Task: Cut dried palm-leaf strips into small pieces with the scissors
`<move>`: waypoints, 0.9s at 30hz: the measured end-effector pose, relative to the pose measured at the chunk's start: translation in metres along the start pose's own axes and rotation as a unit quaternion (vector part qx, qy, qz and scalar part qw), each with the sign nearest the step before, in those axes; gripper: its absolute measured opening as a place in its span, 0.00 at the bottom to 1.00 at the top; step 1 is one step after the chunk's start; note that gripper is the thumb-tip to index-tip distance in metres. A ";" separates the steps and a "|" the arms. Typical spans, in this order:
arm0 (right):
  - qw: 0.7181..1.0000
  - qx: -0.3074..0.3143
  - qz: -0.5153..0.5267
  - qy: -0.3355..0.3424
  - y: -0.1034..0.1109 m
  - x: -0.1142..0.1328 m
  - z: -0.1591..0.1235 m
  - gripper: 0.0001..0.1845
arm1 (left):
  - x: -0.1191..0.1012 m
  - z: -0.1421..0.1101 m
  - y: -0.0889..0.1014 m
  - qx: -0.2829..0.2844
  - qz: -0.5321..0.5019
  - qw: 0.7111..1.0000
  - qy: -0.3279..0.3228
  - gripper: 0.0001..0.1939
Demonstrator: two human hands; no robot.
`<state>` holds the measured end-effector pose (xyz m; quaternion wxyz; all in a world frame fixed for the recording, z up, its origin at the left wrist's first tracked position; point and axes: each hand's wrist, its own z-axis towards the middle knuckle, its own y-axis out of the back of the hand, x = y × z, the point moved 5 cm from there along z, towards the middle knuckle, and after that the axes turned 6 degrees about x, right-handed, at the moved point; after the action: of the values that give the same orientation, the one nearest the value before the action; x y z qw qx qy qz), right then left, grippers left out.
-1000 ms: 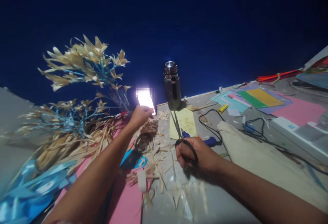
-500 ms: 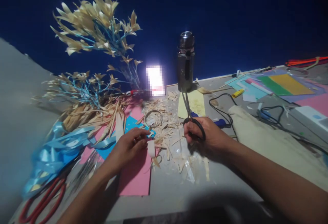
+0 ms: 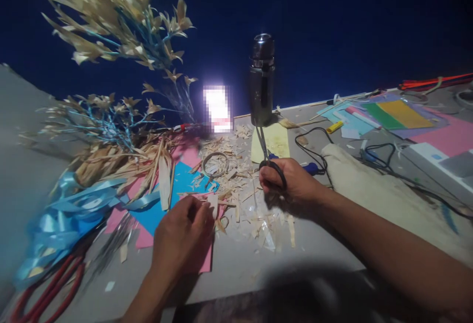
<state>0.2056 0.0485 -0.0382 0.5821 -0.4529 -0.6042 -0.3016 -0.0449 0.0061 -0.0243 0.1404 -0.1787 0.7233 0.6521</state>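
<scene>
My right hand (image 3: 275, 177) grips scissors (image 3: 263, 145) by their black handles; the slim blades point away from me, close together. My left hand (image 3: 186, 227) is closed above pink paper (image 3: 203, 261), thumb and forefinger pinched at a small pale strip (image 3: 213, 205). Just beyond it lie a ring-shaped roll (image 3: 215, 164) and blue paper (image 3: 181, 180). Dried husk scraps (image 3: 236, 185) are scattered between my hands. Past the scissor tips stands a dark metal flask (image 3: 262, 86), with yellow paper (image 3: 279, 141) in front of it.
At left are husk flowers on blue stems (image 3: 144, 32), a husk bundle (image 3: 96, 158), blue ribbon (image 3: 70, 219) and red-handled scissors (image 3: 51, 293). A bright pixelated patch (image 3: 217, 109) stands behind. At right lie pale cloth (image 3: 369, 190), a black cord (image 3: 424, 192) and coloured sheets (image 3: 399, 113).
My left hand has come lower and nearer to me, its fingers now drawn together at the pale strip. My right hand keeps its grip on the scissors. The view has shifted slightly.
</scene>
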 end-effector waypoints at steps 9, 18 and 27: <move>1.000 -0.004 0.027 -0.008 -0.003 -0.004 -0.002 0.21 | -0.071 -0.043 -0.027 0.036 -0.039 0.911 -0.409 0.10; 0.996 -0.019 0.076 -0.039 -0.001 -0.020 0.008 0.19 | -0.026 0.017 0.006 0.004 -0.024 0.985 -0.169 0.11; 0.997 -0.028 0.049 -0.044 0.000 -0.021 0.008 0.21 | -0.070 0.086 -0.025 0.038 0.103 0.975 -0.191 0.11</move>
<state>0.2001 0.0518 -0.0597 0.5559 -0.5112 -0.5978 -0.2690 0.0258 0.0946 -0.0257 0.2145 0.0306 0.7222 0.6569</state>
